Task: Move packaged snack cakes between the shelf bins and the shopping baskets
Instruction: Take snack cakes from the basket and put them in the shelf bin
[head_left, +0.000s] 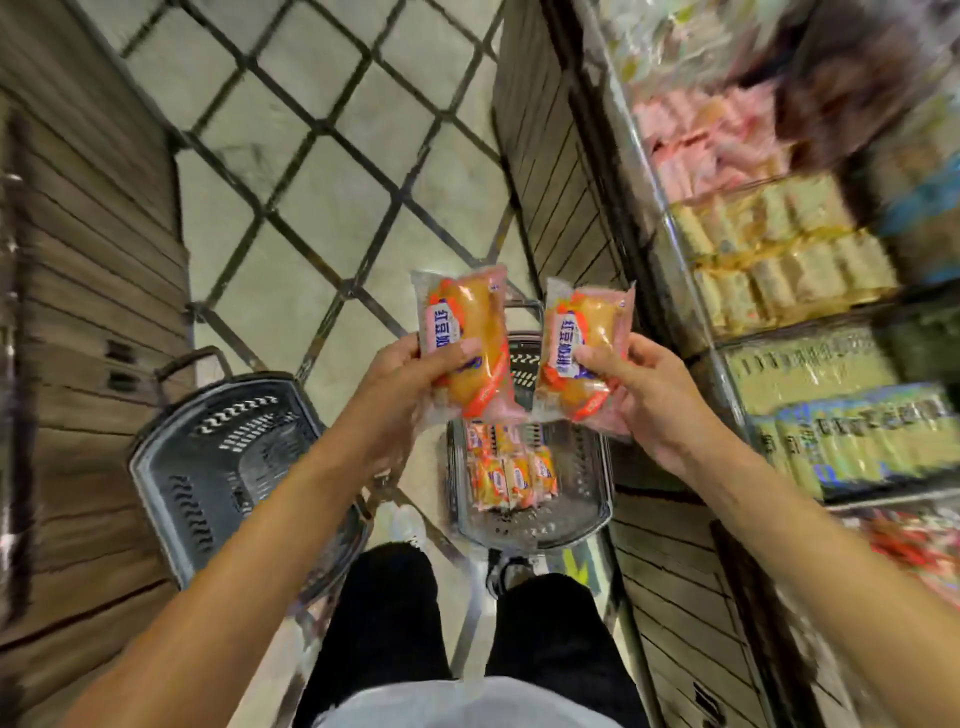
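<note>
Legs: dark trousers (545, 623) at bottom edge, shoe (506, 569) on the tiled floor (332, 156).
Left hand (395, 384): fingers curled round left snack cake (467, 338), thumb across its front, pack upright.
Right hand (644, 395): pinches right snack cake (584, 353) the same way, pack tilted slightly.
Packs: side by side, lower corners near touching, held above right basket (592, 514).
Right basket: more orange packs (511, 467) inside.
Left basket (156, 467): on floor, well apart.
Shelf bins (779, 249): right side, blurred.
</note>
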